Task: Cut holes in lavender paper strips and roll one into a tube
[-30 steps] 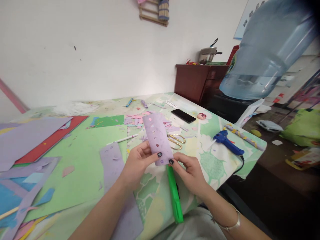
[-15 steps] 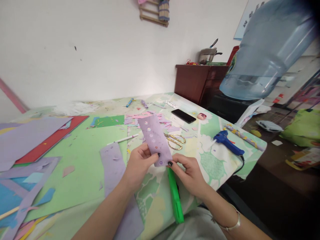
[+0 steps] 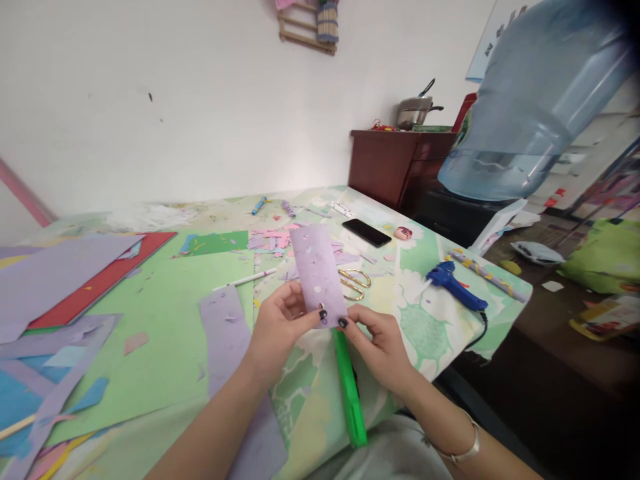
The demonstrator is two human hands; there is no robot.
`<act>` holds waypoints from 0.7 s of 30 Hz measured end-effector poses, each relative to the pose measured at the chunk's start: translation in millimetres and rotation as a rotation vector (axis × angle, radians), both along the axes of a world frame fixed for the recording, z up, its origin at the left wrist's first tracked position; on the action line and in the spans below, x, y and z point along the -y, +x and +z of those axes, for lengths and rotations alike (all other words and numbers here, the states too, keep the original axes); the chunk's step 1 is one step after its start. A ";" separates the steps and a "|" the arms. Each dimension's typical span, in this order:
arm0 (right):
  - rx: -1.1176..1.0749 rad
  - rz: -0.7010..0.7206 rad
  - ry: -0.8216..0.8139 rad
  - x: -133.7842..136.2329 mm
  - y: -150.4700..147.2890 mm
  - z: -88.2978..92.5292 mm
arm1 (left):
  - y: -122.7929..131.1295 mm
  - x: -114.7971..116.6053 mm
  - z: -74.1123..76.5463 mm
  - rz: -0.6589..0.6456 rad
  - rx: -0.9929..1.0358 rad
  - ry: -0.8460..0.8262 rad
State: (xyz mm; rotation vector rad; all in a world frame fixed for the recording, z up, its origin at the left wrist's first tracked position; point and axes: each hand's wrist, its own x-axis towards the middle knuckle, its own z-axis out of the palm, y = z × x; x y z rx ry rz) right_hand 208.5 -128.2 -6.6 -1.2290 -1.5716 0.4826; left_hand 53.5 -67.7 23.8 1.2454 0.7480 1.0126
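Both my hands pinch the lower end of a lilac paper strip (image 3: pixel 318 272) speckled with small coloured dots. My left hand (image 3: pixel 279 325) grips its bottom left corner, thumb on the front. My right hand (image 3: pixel 376 345) holds the bottom right corner, fingers curled. The strip stands almost upright above the table (image 3: pixel 190 313). A bright green tool (image 3: pixel 349 390) lies on the table edge just under my right hand. Gold scissors (image 3: pixel 354 283) lie behind the strip.
Lilac, red, green and blue paper sheets (image 3: pixel 75 280) cover the table's left. Pink scraps (image 3: pixel 273 239), a white pen (image 3: pixel 245 278), a black phone (image 3: pixel 367 231) and a blue glue gun (image 3: pixel 454 283) lie further back and right. A water bottle (image 3: pixel 530 100) and brown cabinet (image 3: pixel 395 160) stand beyond.
The strip tipped back towards the table half a second ago, then came upright again. My hands stayed in nearly the same place, pinching its lower end throughout.
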 end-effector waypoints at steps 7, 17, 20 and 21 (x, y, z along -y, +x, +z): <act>0.002 -0.008 -0.009 -0.7 -0.8 0.0 | 1.0 -0.1 -0.2 0.018 0.054 -0.045; 0.009 0.007 -0.030 1.1 -0.1 -0.9 | -0.4 1.4 1.4 -0.008 0.088 -0.126; 0.007 0.010 -0.029 1.8 -0.1 0.1 | 0.0 1.2 0.7 -0.017 0.094 -0.123; 0.010 0.012 -0.029 1.9 -0.1 0.3 | 0.2 1.1 0.2 -0.016 0.092 -0.113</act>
